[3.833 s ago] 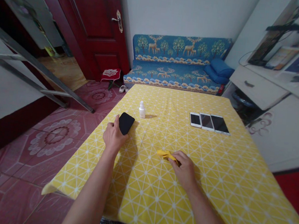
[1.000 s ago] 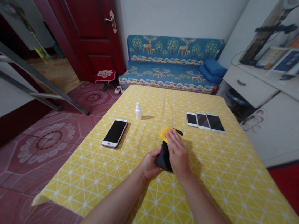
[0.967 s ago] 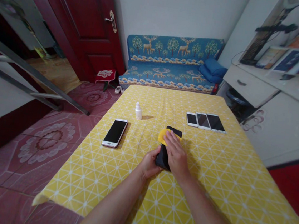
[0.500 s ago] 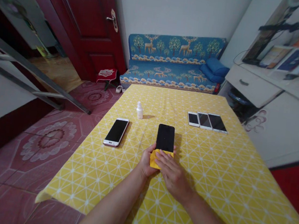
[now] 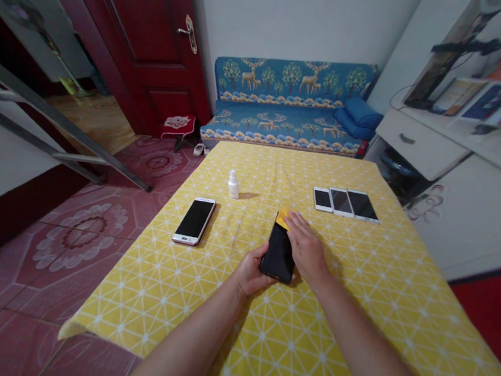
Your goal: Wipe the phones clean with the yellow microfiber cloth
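A black smartphone [image 5: 279,255] is gripped at its near left edge by my left hand [image 5: 253,271], the thumb on the side and the other fingers wrapped beneath. My right hand [image 5: 308,246] presses a yellow cloth [image 5: 282,219] against the phone's far end; the hand covers most of the cloth and the phone's right edge. To the left, a white-framed smartphone [image 5: 195,221] lies screen up on the table. Beyond the hands stands a small white spray bottle [image 5: 233,185], upright.
Three white phones, among them a small one [image 5: 322,200], lie side by side at the right on the yellow patterned tablecloth [image 5: 228,306]. Past the table is a blue sofa [image 5: 280,119]. A white cabinet [image 5: 470,201] stands on the right, a metal ladder-like frame [image 5: 76,132] on the left.
My right hand has slid the yellow cloth from the phone's near end to its far end. The phone has turned slightly in my left hand, uncovering its near part.
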The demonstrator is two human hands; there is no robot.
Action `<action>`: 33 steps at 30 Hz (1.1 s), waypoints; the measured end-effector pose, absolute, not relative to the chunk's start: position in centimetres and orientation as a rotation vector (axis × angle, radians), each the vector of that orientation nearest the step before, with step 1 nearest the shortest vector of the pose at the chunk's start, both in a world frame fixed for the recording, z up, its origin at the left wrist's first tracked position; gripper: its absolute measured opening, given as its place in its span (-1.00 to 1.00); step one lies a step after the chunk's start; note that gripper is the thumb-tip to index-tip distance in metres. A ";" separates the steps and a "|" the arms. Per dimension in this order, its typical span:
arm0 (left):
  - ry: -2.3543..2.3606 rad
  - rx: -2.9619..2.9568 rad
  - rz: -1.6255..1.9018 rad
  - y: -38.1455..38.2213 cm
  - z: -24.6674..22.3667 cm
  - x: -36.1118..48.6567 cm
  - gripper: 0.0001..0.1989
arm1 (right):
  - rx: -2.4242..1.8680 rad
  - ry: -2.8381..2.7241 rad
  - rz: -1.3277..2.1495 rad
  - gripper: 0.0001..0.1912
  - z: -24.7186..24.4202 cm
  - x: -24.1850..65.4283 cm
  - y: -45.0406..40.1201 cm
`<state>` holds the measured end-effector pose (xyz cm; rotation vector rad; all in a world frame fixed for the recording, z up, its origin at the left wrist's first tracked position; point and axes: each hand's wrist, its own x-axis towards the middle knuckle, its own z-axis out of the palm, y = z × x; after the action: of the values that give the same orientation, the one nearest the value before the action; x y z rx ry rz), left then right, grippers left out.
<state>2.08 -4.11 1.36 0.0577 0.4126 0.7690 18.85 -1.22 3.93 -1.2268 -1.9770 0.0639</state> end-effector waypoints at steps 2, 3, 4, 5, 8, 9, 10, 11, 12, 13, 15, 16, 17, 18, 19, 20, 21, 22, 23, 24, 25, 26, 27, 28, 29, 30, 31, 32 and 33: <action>0.411 0.036 0.786 -4.1 1.6 2.1 -0.61 | -1.178 -2.012 0.057 -0.54 3.4 18.3 -2.3; 0.401 0.022 0.795 -4.1 1.8 2.0 -0.63 | -1.127 -2.045 0.061 -0.53 3.1 17.9 -3.1; 0.388 0.005 0.801 -4.0 1.9 2.0 -0.64 | -1.067 -2.082 0.063 -0.51 2.8 17.7 -4.0; 0.379 -0.012 0.805 -4.0 1.9 1.9 -0.64 | -1.008 -2.113 0.062 -0.48 2.6 17.5 -5.1; 0.378 -0.032 0.760 -4.0 1.9 1.6 -0.58 | -0.896 -2.212 0.091 -0.46 2.4 17.3 -7.9; 0.386 -0.026 0.731 -4.0 2.0 1.5 -0.52 | -0.859 -2.242 0.110 -0.46 2.5 17.5 -8.6; 0.392 -0.017 0.700 -4.1 2.0 1.4 -0.47 | -0.822 -2.263 0.121 -0.45 2.6 17.6 -9.0; 0.397 -0.008 0.677 -4.1 2.1 1.5 -0.42 | -0.794 -2.277 0.132 -0.45 2.7 17.9 -9.1; 0.400 -0.001 0.668 -4.1 2.1 1.5 -0.39 | -0.777 -2.289 0.148 -0.44 2.8 18.1 -9.0; 0.403 0.003 0.682 -4.2 2.2 1.7 -0.40 | -0.764 -2.292 0.157 -0.45 2.9 18.3 -8.7; 0.403 0.004 0.760 -4.2 2.4 2.0 -0.50 | -0.790 -2.246 0.141 -0.46 3.1 18.7 -7.3; 0.404 0.007 0.795 -4.2 2.4 2.2 -0.56 | -0.823 -2.220 0.126 -0.46 3.2 18.8 -6.4; 0.403 0.013 0.817 -4.2 2.3 2.3 -0.61 | -0.856 -2.183 0.108 -0.47 3.3 19.0 -5.4; 0.403 0.022 0.826 -4.2 2.2 2.4 -0.65 | -0.892 -2.151 0.105 -0.50 3.4 19.1 -4.3; 0.403 0.036 0.820 -4.2 2.1 2.4 -0.66 | -0.939 -2.117 0.111 -0.52 3.6 19.2 -3.3; 0.403 0.055 0.805 -4.2 2.0 2.4 -0.66 | -0.988 -2.072 0.104 -0.54 3.8 19.3 -2.4; 0.402 0.077 0.794 -4.2 1.8 2.4 -0.65 | -1.033 -2.047 0.097 -0.56 4.0 19.3 -1.6; 0.401 0.098 0.790 -4.2 1.7 2.3 -0.64 | -1.068 -2.027 0.089 -0.56 4.0 19.4 -1.1; 0.399 0.113 0.786 -4.2 1.6 2.2 -0.63 | -1.096 -2.010 0.086 -0.56 4.1 19.4 -0.7; 0.397 0.119 0.783 -4.2 1.5 2.2 -0.63 | -1.121 -1.998 0.086 -0.55 4.0 19.4 -0.6; 0.396 0.112 0.779 -4.2 1.5 2.1 -0.62 | -1.134 -1.989 0.084 -0.53 3.8 19.3 -0.8; 0.395 0.093 0.781 -4.1 1.5 2.0 -0.63 | -1.141 -1.985 0.082 -0.52 3.6 19.2 -1.2; 0.393 0.067 0.788 -4.0 1.5 1.9 -0.63 | -1.132 -1.999 0.086 -0.51 3.3 19.0 -1.9; 0.392 0.038 0.798 -4.0 1.5 1.9 -0.63 | -1.097 -2.024 0.086 -0.50 2.9 18.8 -2.8; 0.392 0.009 0.809 -3.9 1.6 1.8 -0.63 | -1.066 -2.049 0.082 -0.49 2.6 18.7 -3.8; 0.398 -0.017 0.817 -3.8 1.6 1.7 -0.61 | -1.035 -2.084 0.079 -0.46 2.4 18.5 -4.9; 0.405 -0.037 0.818 -3.8 1.7 1.7 -0.59 | -0.997 -2.134 0.078 -0.44 2.2 18.4 -6.0; 0.408 -0.046 0.808 -3.8 1.7 1.7 -0.55 | -0.954 -2.178 0.070 -0.44 2.1 18.3 -7.1; 0.403 -0.043 0.784 -3.7 1.8 1.7 -0.51 | -0.921 -2.209 0.062 -0.45 2.1 18.3 -8.2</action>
<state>1.68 -3.74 1.79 -0.0428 0.4030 0.7841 18.32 -8.16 2.13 -0.9205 -2.2092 0.0623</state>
